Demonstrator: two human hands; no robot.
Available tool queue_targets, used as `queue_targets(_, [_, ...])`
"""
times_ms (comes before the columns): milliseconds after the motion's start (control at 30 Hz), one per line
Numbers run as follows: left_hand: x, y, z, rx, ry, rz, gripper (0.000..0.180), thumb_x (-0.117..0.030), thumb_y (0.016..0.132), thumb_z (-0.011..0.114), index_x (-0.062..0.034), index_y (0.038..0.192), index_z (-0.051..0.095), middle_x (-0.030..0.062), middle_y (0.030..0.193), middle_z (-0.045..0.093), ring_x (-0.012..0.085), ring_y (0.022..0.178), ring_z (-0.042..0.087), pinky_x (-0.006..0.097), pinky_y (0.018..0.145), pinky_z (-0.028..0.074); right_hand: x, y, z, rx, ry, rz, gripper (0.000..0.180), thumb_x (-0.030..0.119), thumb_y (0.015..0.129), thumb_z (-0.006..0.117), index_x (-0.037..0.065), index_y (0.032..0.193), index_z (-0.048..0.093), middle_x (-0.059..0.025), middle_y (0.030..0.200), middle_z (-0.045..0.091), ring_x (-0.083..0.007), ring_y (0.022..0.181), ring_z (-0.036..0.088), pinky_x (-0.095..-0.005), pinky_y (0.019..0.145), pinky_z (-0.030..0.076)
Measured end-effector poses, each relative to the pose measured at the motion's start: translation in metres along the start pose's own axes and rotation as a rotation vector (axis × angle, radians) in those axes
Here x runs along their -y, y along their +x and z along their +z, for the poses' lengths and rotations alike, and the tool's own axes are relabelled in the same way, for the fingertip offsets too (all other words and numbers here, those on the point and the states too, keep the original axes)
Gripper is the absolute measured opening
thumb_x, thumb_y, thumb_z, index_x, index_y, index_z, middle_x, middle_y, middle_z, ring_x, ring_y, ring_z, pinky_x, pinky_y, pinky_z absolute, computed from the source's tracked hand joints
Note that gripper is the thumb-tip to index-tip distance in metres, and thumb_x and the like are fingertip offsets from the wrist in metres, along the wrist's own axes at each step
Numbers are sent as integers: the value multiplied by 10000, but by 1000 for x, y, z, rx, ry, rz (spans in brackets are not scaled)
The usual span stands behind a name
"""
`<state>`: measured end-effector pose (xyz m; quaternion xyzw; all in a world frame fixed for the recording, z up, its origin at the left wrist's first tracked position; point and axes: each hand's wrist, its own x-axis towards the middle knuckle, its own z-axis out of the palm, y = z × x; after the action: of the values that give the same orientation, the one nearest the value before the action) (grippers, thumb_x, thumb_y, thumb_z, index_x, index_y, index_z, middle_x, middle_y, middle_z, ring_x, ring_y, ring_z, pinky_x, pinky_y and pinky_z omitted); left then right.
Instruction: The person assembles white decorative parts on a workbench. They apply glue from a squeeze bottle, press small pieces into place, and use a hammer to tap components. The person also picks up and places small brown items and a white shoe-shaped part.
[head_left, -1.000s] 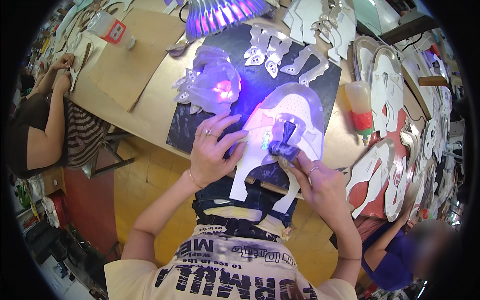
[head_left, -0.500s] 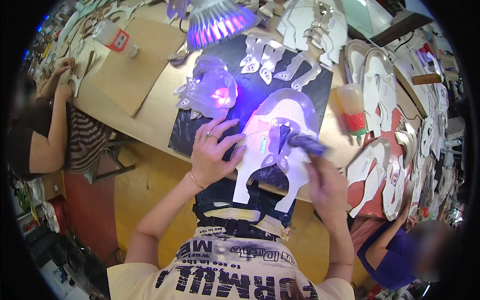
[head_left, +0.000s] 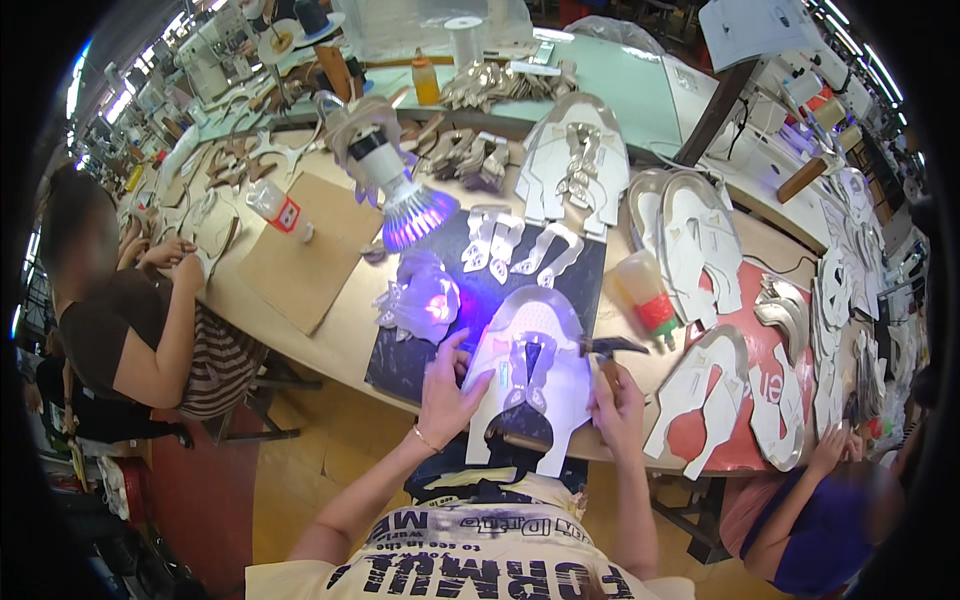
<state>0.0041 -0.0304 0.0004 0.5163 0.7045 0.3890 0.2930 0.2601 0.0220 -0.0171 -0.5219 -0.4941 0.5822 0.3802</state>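
Observation:
A white shoe upper (head_left: 552, 380) with a silver-grey toe and a dark slit in its middle lies on a black board (head_left: 390, 366), its two long ends reaching past the near edge. My left hand (head_left: 449, 392) is at its left edge, thumb on the white piece and fingers bent beside it. My right hand (head_left: 617, 410) is closed around the handle of a hammer (head_left: 612, 346); the dark head is by the upper's right edge. Left of the upper lies a stack of silvery cut pieces (head_left: 418, 300), lit violet by a lamp (head_left: 420, 218).
Silver pieces (head_left: 548, 255) lie on the board's far part. A red-labelled bottle (head_left: 645, 295) stands right of it, near more white uppers (head_left: 705, 385); another bottle (head_left: 280, 208) lies on cardboard (head_left: 300, 262). One person (head_left: 140, 320) works at left, another (head_left: 815, 500) at right.
The view has tilted up, showing more of the far table. The hammer, blurred over the upper's middle before, is now at its right edge. My left hand stays at the left edge.

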Motion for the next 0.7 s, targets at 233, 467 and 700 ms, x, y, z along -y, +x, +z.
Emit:
queue_targets(233, [-54, 55, -14, -163, -99, 422, 258, -81, 927, 606, 23, 1163, 622, 142, 927, 617, 248, 853, 614, 341, 782, 488, -16, -27, -9, -273, 383, -52, 247, 216, 1014, 574, 58, 1202, 555, 2, 654, 544, -39, 469, 420, -194, 426, 335])
queue_targets(467, [-95, 248, 30, -350, -265, 592, 328, -95, 918, 610, 24, 1222, 575, 181, 1039, 622, 308, 958, 608, 379, 869, 469, -23, -17, -1, -250, 182, -90, 252, 158, 1004, 584, 30, 1218, 546, 22, 684, 548, -28, 511, 459, -194, 464, 380])
queue_targets(700, [-50, 327, 83, -216, 315, 272, 984, -347, 826, 758, 24, 1531, 181, 375, 1537, 139, 507, 1434, 190, 507, 1167, 242, -24, -17, 4, -249, 147, -143, 193, 131, 982, 614, 46, 1144, 553, 40, 707, 539, -21, 543, 462, -179, 491, 386])
